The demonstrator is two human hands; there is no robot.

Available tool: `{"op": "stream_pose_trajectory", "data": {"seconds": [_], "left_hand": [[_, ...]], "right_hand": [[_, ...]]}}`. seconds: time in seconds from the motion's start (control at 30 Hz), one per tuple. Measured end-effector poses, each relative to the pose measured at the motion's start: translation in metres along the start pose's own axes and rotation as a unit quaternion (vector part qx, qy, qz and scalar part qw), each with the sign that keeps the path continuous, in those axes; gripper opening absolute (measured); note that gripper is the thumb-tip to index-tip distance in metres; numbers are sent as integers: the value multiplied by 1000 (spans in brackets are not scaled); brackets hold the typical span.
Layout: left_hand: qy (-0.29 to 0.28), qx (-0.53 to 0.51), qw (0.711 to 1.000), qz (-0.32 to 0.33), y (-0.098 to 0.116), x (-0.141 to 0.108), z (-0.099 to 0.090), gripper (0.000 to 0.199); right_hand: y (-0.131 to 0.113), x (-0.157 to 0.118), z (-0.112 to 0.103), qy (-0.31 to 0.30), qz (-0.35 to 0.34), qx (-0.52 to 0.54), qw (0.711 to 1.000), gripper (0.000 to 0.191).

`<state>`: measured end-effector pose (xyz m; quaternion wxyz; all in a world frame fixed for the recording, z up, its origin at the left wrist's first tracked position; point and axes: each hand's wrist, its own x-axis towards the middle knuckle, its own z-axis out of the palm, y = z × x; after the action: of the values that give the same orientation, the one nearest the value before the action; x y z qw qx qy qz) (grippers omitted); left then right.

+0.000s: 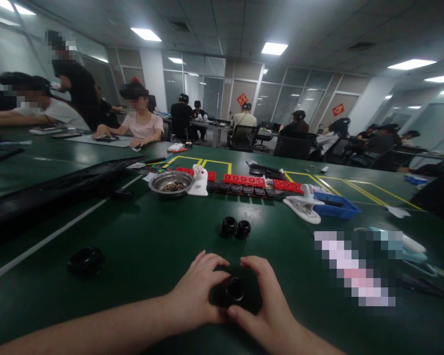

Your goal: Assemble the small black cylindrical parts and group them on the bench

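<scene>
A small black cylinder (234, 291) with a round opening in its top stands on the green table near its front. My left hand (198, 286) curves around its left side with the fingers apart. On the other side my right hand (268, 291) makes a loose C, its thumb tip close to the cylinder's lower front edge. Neither hand is closed on it; whether a thumb touches it I cannot tell. Just beyond my fingers, two similar black cylinders, a larger one (229, 227) and a smaller one (243, 229), stand side by side.
A black ring-like part (85, 261) lies at left. Farther back are a metal bowl (155, 186) of small brass-coloured pieces, white clamps (200, 182), red strips (244, 180) and a blue tray (342, 209). A long black panel (59, 190) lies far left. People sit around.
</scene>
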<state>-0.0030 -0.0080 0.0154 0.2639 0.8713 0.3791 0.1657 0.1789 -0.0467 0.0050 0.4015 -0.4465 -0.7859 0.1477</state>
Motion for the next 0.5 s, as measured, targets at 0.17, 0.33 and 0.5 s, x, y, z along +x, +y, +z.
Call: {"op": "stream_pose_trajectory", "data": {"seconds": [0.17, 0.33, 0.5], "left_hand": [[-3, -1, 1000, 1, -1, 1, 2, 48], [-5, -4, 1000, -6, 0, 1, 1, 47], [-8, 1, 1000, -5, 2, 2, -1, 41]], "right_hand": [[-2, 1, -2, -26, -20, 38, 999, 48], [-7, 4, -5, -59, -48, 50, 996, 58], [-2, 1, -1, -9, -3, 22, 1000, 57]]}}
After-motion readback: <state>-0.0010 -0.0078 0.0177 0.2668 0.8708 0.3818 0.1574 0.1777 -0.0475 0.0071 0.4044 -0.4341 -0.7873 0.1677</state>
